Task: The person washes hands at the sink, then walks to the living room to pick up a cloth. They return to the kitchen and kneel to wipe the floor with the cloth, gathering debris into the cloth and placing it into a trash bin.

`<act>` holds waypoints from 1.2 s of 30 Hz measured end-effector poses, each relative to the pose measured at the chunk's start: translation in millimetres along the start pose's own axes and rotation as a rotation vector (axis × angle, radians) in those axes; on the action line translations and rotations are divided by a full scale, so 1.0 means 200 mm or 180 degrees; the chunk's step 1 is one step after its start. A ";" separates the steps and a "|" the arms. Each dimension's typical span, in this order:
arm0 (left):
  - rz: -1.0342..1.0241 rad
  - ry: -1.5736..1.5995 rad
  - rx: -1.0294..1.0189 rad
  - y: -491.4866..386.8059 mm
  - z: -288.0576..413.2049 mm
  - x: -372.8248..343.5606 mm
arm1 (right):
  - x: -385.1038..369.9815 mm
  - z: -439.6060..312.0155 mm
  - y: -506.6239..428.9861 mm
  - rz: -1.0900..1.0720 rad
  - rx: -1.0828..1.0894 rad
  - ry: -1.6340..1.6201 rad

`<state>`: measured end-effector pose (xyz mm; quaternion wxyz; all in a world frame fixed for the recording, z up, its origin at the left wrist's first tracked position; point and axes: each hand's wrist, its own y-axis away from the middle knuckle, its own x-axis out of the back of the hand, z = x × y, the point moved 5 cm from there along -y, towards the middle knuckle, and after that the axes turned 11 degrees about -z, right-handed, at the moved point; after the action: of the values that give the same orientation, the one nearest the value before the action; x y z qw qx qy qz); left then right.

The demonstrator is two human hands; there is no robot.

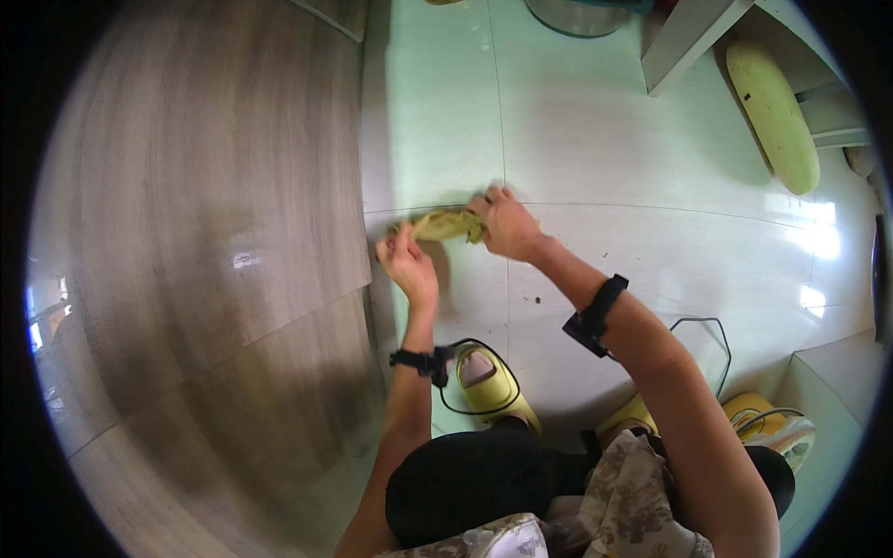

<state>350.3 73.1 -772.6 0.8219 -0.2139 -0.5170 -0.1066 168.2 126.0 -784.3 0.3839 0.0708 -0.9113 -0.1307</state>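
Note:
A crumpled yellow-green leafy piece (pixel 446 226), perhaps a wilted leaf or a cloth, is stretched between my two hands above the pale tiled floor. My left hand (pixel 410 265) pinches its left end, close to the wood-grain cabinet front. At the other end, the fingers of my right hand (pixel 508 222) are curled over it, slightly blurred. Both wrists wear black straps with small devices, and cables run from them. Small dark crumbs (pixel 537 300) lie on the tiles between my hands and my feet.
Wood-grain cabinet doors (pixel 230 209) fill the left side. A long pale green gourd (pixel 773 115) lies at the upper right, beside a white support (pixel 691 45). A round container (pixel 582 17) stands at the top. Yellow slippers (pixel 488 390) are below; a yellow container (pixel 753 413) sits lower right.

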 end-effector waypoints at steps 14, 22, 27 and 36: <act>-0.0577 -0.0467 -0.0629 -0.51 0.16 -0.36 | 0.36 0.45 -0.22 0.1201 0.0323 0.0675; -0.1534 0.0704 -0.1261 0.44 0.37 -0.06 | -0.01 0.38 0.74 -0.0376 0.0417 0.0217; -0.1577 0.0926 -0.0748 0.39 0.45 0.03 | 0.17 0.38 0.78 0.0011 0.0711 0.0490; -0.0624 0.0825 -0.1542 -0.70 0.90 -0.34 | 0.92 0.78 0.26 0.1535 -0.0201 0.0966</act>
<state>120.3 28.4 -731.9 0.7919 -0.3375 -0.3854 -0.3323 -73.2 161.5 -747.8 0.5380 -0.1412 -0.8294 -0.0518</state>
